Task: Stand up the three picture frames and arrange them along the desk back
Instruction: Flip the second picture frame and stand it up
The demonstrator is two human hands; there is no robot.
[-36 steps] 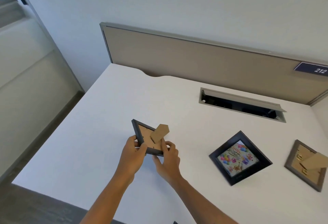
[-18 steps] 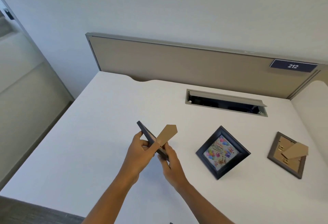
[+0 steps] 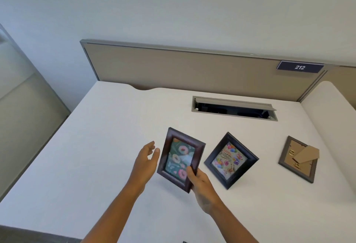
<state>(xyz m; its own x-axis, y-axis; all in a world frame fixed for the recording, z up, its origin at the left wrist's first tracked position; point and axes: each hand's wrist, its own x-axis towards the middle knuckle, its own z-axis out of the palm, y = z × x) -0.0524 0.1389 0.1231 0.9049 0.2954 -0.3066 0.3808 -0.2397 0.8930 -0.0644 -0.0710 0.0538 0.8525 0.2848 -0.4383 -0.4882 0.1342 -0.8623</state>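
Note:
A dark brown frame with a doughnut picture (image 3: 180,156) is held above the white desk (image 3: 100,146), picture side facing me. My right hand (image 3: 200,187) grips its lower right corner. My left hand (image 3: 146,161) hovers just left of it, fingers apart, not touching. A black frame with a birthday picture (image 3: 231,160) lies face up to the right, turned like a diamond. Farther right a grey frame (image 3: 297,159) lies face down with its cardboard stand flap raised.
A beige partition panel (image 3: 183,69) runs along the desk back, with a "212" label (image 3: 300,67) at its right. An open cable tray slot (image 3: 234,108) is cut into the desk near the back. The desk's left edge drops to the floor.
The brown frame has been turned from back side to picture side facing me. My left hand has let go of it and opened; my right hand still holds it.

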